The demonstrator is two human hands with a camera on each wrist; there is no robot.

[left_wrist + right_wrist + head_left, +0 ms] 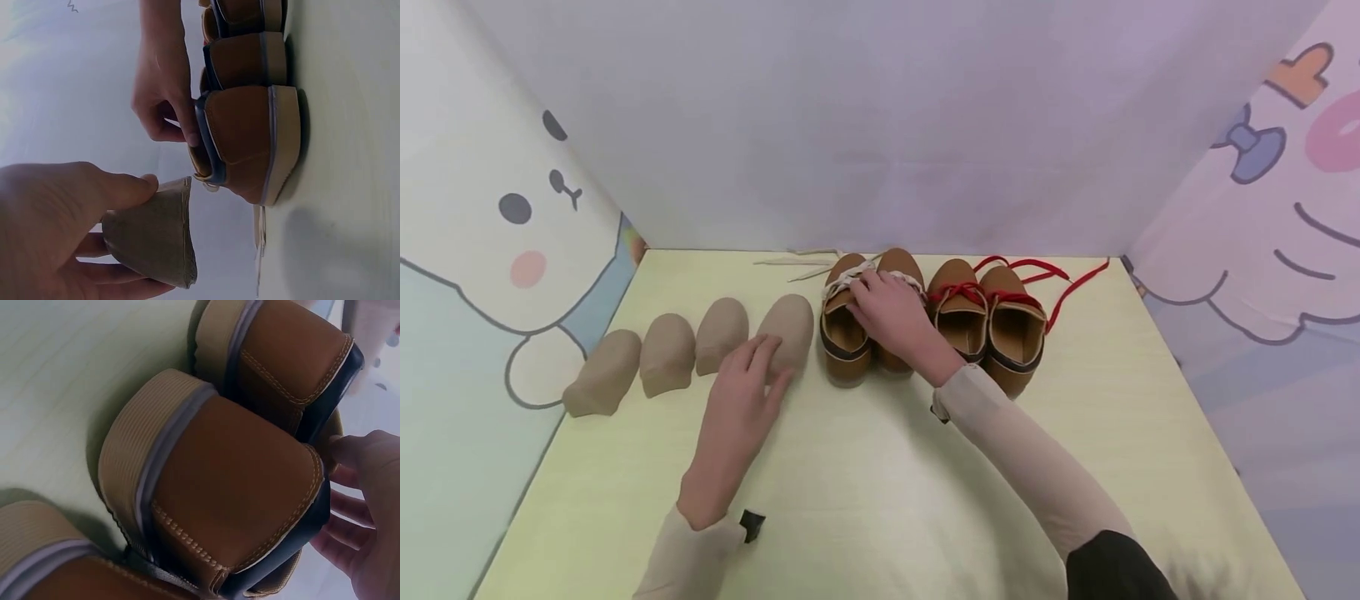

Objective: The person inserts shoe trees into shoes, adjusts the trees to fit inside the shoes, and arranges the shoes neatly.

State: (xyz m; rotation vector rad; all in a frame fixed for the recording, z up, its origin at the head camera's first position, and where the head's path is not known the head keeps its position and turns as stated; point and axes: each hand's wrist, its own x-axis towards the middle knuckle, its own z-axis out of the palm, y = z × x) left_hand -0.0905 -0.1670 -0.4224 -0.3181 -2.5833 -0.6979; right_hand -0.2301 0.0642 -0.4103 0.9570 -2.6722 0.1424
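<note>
My left hand (741, 400) holds a beige toe-shaped shoe insert (153, 234) between thumb and fingers, raised off the table beside the shoes. The insert's cut end faces the leftmost brown shoe (847, 325), which has white laces. At that shoe's opening, my right hand (895, 312) pinches the tongue, thumb (192, 139) at the inner edge and fingers over the laces. A second white-laced brown shoe (898, 262) stands close beside it, partly hidden under my right hand. In the right wrist view, the brown heels (237, 487) show below the fingers.
Three more beige inserts (667, 354) lie in a row at the left of the pale table (850, 500). Two brown shoes with red laces (1015, 333) stand to the right. Loose white lace ends (797, 262) trail along the back wall (880, 150). Printed cloth walls flank the table.
</note>
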